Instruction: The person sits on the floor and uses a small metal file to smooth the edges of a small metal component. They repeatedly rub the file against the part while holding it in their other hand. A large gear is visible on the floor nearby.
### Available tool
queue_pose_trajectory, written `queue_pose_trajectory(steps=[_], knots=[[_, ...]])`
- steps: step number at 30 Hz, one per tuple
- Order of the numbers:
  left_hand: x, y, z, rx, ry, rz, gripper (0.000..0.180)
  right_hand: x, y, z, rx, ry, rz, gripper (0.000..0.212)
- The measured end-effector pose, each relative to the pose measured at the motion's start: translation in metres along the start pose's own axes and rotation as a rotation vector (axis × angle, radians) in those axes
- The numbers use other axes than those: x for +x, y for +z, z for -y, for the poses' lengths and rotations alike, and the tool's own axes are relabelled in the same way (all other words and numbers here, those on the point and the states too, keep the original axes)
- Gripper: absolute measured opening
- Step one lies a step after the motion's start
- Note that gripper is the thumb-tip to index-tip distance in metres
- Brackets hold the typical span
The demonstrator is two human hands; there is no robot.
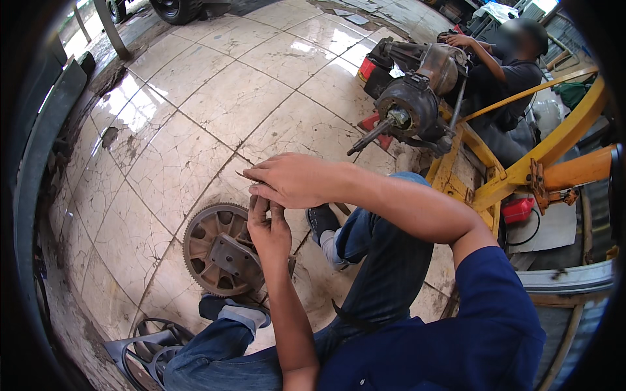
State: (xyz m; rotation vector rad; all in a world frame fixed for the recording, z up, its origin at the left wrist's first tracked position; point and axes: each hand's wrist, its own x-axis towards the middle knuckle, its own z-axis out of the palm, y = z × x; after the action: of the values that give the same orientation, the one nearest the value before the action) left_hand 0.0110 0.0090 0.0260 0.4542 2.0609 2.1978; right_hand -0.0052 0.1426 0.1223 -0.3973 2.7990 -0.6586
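My right hand reaches across from the right, its fingers bent and pressed together above the fingertips of my left hand. Both hands are closed and meet at the fingertips. Whatever they pinch is too small or too covered to name; a thin dark tip shows by the right fingers. Just below and left of them, a toothed flywheel lies flat on the tiles between my feet. On its middle rests a flat metal plate with holes, partly behind my left wrist.
A greasy axle assembly with a protruding shaft stands ahead on the right, beside a yellow steel frame. Another person crouches behind it, hand on the assembly. A coiled black hose lies at lower left. Vehicle wheels show at the far left.
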Motion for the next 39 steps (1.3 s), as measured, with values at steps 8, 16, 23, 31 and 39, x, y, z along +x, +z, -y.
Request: queue_pose_trajectory(steps=[8, 16, 23, 31, 39], knots=[[0.0, -0.001, -0.008, -0.16, -0.164, -0.042, 0.029, 0.0, 0.001, 0.001, 0.107, -0.017, 0.028, 0.05], [0.006, -0.005, -0.015, -0.169, -0.084, 0.011, 0.019, -0.004, -0.023, 0.008, 0.462, 0.105, 0.074, 0.051], [0.002, -0.005, -0.024, -0.33, -0.088, 0.026, 0.021, -0.007, -0.031, 0.009, 0.386, 0.169, 0.069, 0.051], [0.001, 0.001, -0.008, -0.145, 0.06, -0.056, 0.026, -0.004, -0.028, 0.009, 0.344, 0.117, 0.082, 0.047], [0.002, 0.002, -0.018, -0.279, -0.052, -0.124, 0.018, -0.005, -0.027, 0.008, 0.426, 0.077, 0.048, 0.049]])
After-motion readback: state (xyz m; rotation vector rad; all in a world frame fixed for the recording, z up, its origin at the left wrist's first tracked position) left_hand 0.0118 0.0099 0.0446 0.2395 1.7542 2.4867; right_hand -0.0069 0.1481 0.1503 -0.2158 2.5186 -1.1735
